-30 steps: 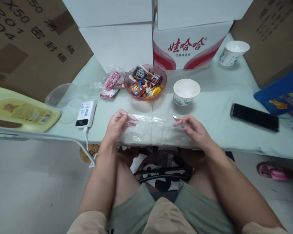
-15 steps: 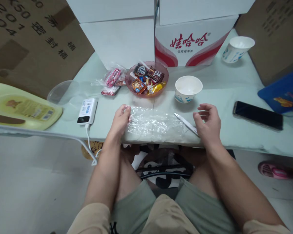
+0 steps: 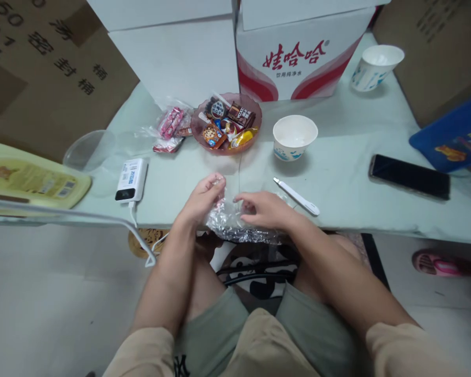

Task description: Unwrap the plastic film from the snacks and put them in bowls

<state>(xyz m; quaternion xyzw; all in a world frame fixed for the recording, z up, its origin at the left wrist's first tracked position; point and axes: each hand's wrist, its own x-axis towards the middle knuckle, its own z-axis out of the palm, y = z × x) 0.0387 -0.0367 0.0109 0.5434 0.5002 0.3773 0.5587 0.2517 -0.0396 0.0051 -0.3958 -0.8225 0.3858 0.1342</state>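
Over the front edge of the counter (image 3: 353, 214), clear plastic film (image 3: 235, 228) is pinched by the left hand (image 3: 206, 198); the right hand (image 3: 267, 209) is half-curled beside it, its grip unclear. Beyond, smartphone (image 3: 408, 176) and nearer paper cup (image 3: 295, 135) are well separated.

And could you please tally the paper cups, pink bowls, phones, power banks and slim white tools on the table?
Paper cups: 2
Pink bowl: 1
Phone: 1
Power bank: 1
White tool: 1
Total: 6
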